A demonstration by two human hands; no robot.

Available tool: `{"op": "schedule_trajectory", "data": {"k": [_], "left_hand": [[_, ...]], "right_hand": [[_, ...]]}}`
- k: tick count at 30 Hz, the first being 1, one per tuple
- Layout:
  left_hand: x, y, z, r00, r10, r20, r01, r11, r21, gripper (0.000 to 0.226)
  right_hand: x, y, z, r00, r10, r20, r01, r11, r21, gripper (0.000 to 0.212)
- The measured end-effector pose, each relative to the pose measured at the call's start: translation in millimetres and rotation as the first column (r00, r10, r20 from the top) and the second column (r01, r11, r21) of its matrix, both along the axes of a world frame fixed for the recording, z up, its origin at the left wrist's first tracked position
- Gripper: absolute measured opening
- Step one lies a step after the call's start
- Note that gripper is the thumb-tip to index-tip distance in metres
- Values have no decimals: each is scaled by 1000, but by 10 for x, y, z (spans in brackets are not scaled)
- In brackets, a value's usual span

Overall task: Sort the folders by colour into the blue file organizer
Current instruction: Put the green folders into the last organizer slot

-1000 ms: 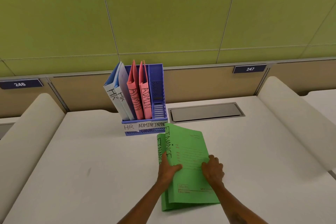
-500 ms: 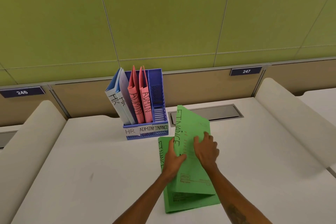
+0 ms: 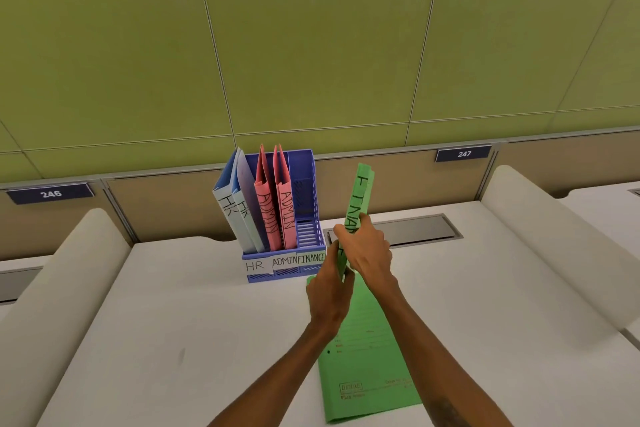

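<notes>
The blue file organizer (image 3: 306,218) stands at the back of the desk with labels HR, ADMIN and FINANCE. Two light blue HR folders (image 3: 239,204) fill its left slot and two pink ADMIN folders (image 3: 275,208) its middle slot; the right FINANCE slot holds nothing. I hold a green FINANCE folder (image 3: 362,191) upright, spine toward me, just right of the organizer. My right hand (image 3: 367,250) grips its middle and my left hand (image 3: 329,291) grips its lower edge. A second green folder (image 3: 367,357) lies flat on the desk beneath my arms.
A grey cable hatch (image 3: 415,229) is set into the white desk (image 3: 173,322) behind my hands. Rounded white dividers (image 3: 554,236) flank the desk on both sides. A green panelled wall rises behind, with number plates 246 and 247.
The top green folder went from lying flat under both hands to tilted up, and now stands upright off the desk beside the organizer. The other green folder stayed flat.
</notes>
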State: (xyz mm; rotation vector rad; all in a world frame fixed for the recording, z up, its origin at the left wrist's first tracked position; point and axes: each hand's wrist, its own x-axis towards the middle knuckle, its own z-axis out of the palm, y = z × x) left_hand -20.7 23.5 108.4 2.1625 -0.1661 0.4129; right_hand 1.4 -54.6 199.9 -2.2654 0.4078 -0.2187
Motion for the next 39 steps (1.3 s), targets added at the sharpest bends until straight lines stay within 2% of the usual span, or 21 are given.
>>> {"op": "schedule_trajectory", "data": {"k": [3,6,14,18,26,33,39], "left_hand": [[-9,46,-30,996,57,71,-62,996,68,63],[-14,67,52,994,49,97,-54,997,53,66],[83,263,202,988,-130,86,131,991,-7,82],[191,455,105,983,-172,61,170,984,45,76],[409,785,8,986,-169,-3,168,978,127,70],[721,1088,-31,986,-130,-108,158,938,308,63],[870,1313,-148,980,-103,-170,153,937,315,59]], "right_hand": [[-26,54,73,998,-39,49,36,998,58,30],[-45,121,129,987,-58,152,45,995,89,18],[14,225,277,937,10,348,-35,997,65,28],[92,277,304,916,64,395,-99,993,69,24],[395,493,236,844,74,531,-142,986,88,34],[821,652,181,843,112,525,-195,975,105,33],[1092,732,41,864,99,493,-210,962,174,32]]}}
